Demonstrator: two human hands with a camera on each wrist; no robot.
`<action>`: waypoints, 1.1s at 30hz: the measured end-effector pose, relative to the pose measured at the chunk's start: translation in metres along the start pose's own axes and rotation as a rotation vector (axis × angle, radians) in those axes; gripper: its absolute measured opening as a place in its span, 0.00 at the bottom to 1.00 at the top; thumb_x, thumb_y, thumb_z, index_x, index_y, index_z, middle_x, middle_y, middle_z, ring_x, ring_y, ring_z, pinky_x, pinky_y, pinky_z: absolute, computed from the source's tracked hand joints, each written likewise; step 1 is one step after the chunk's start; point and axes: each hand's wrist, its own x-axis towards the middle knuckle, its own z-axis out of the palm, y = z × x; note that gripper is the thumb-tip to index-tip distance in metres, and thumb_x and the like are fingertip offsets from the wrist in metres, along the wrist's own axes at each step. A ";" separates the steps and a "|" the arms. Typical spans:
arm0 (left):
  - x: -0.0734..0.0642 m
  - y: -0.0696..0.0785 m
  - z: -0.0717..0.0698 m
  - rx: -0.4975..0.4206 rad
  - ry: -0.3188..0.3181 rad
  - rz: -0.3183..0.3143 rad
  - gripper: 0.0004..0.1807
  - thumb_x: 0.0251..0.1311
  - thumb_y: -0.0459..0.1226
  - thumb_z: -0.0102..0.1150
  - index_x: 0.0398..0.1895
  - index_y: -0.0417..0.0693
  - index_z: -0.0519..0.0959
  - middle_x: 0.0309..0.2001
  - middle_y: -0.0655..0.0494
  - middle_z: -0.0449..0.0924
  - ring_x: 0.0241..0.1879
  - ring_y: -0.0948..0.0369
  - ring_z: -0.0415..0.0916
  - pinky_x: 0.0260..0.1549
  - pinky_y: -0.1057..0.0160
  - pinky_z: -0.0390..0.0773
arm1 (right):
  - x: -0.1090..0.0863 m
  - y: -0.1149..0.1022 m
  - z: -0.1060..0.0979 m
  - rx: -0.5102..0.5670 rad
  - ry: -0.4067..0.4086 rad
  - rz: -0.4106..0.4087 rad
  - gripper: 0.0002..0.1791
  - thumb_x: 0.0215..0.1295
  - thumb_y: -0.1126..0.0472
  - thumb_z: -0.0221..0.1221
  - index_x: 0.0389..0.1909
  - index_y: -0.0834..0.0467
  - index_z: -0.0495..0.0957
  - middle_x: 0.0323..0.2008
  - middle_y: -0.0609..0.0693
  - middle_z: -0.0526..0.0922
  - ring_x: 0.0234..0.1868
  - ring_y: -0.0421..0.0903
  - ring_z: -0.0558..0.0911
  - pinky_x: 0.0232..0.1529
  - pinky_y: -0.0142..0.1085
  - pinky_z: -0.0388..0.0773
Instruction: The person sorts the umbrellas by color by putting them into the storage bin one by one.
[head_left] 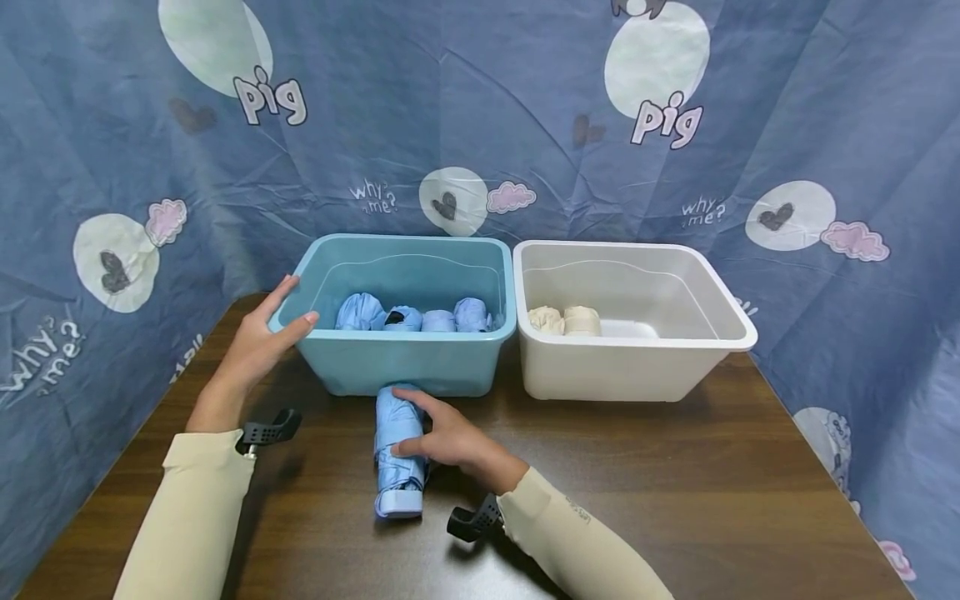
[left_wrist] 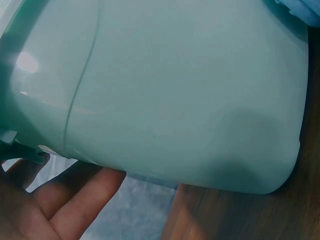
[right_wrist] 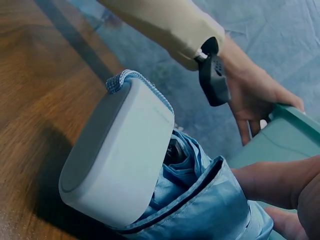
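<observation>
In the head view, a folded blue umbrella [head_left: 397,446] lies in front of the blue bin [head_left: 397,367], its pale handle end toward me. My right hand [head_left: 457,437] grips it from the right, thumb and fingers across the fabric. The right wrist view brings the handle [right_wrist: 130,155] close, with a wrist strap [right_wrist: 145,82] over its end and blue fabric wrapped behind it. My left hand [head_left: 258,346] holds the blue bin's left rim near the front corner. Several rolled blue umbrellas [head_left: 438,320] stand inside that bin.
Right beside the blue bin stands a white bin [head_left: 600,367] with two cream rolled umbrellas [head_left: 581,321] at its left end. Both bins sit at the back of the brown wooden table [head_left: 675,492], against a printed blue cloth [head_left: 480,108].
</observation>
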 end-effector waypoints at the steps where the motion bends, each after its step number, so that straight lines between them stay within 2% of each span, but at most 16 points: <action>1: 0.000 0.000 0.000 -0.003 0.000 0.000 0.44 0.63 0.56 0.55 0.77 0.69 0.44 0.77 0.65 0.33 0.73 0.44 0.41 0.63 0.34 0.55 | -0.001 0.000 -0.001 0.005 0.000 -0.003 0.42 0.52 0.61 0.72 0.67 0.34 0.67 0.63 0.49 0.68 0.53 0.48 0.71 0.41 0.37 0.75; 10: 0.000 -0.004 0.001 0.003 0.008 0.002 0.44 0.64 0.55 0.55 0.77 0.67 0.44 0.77 0.61 0.34 0.73 0.42 0.41 0.62 0.33 0.53 | -0.010 -0.013 -0.011 0.048 -0.021 -0.036 0.41 0.54 0.61 0.70 0.67 0.32 0.66 0.60 0.49 0.66 0.52 0.50 0.70 0.31 0.36 0.75; 14: -0.001 -0.002 0.001 -0.007 0.006 0.009 0.44 0.64 0.53 0.55 0.78 0.62 0.44 0.77 0.57 0.34 0.73 0.41 0.40 0.62 0.32 0.52 | -0.015 -0.020 -0.015 0.081 -0.038 -0.068 0.42 0.55 0.63 0.70 0.67 0.32 0.65 0.62 0.48 0.65 0.54 0.51 0.70 0.36 0.36 0.77; 17: -0.001 0.000 0.001 -0.016 0.008 0.017 0.44 0.64 0.52 0.55 0.78 0.60 0.44 0.77 0.56 0.34 0.73 0.40 0.40 0.62 0.32 0.52 | -0.019 -0.027 -0.019 0.103 -0.053 -0.098 0.42 0.55 0.65 0.69 0.68 0.32 0.65 0.62 0.49 0.64 0.51 0.53 0.73 0.39 0.36 0.77; 22: 0.000 -0.001 0.001 -0.015 0.019 0.025 0.44 0.64 0.52 0.55 0.78 0.61 0.45 0.77 0.56 0.35 0.73 0.41 0.42 0.62 0.33 0.53 | -0.029 -0.039 -0.025 0.152 -0.082 -0.087 0.42 0.57 0.65 0.68 0.66 0.27 0.64 0.63 0.49 0.63 0.46 0.56 0.77 0.40 0.40 0.79; 29: 0.000 -0.002 0.001 -0.020 0.010 0.017 0.44 0.64 0.52 0.56 0.78 0.62 0.44 0.77 0.57 0.35 0.73 0.42 0.42 0.62 0.34 0.54 | -0.043 -0.054 -0.026 0.161 -0.082 -0.130 0.42 0.58 0.63 0.68 0.66 0.25 0.63 0.65 0.48 0.58 0.51 0.55 0.75 0.44 0.41 0.78; 33: 0.000 -0.003 0.000 -0.019 0.012 0.014 0.44 0.64 0.52 0.55 0.78 0.63 0.44 0.77 0.58 0.34 0.73 0.42 0.43 0.62 0.34 0.55 | -0.048 -0.061 -0.028 0.143 -0.087 -0.169 0.43 0.58 0.62 0.68 0.66 0.25 0.62 0.65 0.45 0.59 0.53 0.51 0.74 0.47 0.40 0.76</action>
